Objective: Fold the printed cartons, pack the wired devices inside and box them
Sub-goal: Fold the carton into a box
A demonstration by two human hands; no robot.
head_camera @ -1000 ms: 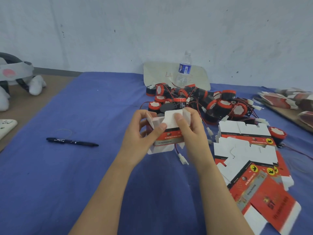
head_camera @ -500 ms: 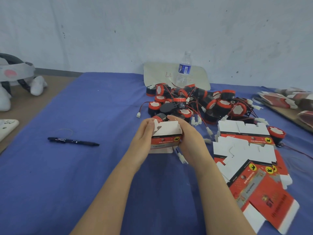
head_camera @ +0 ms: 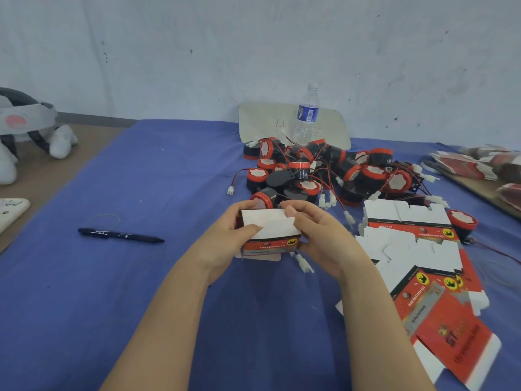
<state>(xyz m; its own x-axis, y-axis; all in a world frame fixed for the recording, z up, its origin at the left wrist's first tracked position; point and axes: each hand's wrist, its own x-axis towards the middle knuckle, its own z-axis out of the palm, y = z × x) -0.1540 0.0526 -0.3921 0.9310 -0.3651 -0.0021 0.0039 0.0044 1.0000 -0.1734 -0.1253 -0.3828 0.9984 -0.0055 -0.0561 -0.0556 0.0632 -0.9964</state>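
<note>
Left grip (head_camera: 225, 239), right grip (head_camera: 324, 238): carton (head_camera: 272, 228)

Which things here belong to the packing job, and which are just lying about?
Job: folded carton; pile of wired devices; flat cartons.
Lying about: pen; water bottle; white card behind the bottle.

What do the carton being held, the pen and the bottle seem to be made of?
Carton: thin paperboard, judging by its creased flaps; printed red outside, plain matte white inside.
Pen: probably black plastic, smooth and faintly shiny.
Bottle: likely clear plastic, see-through with a blue wrapped label.
</note>
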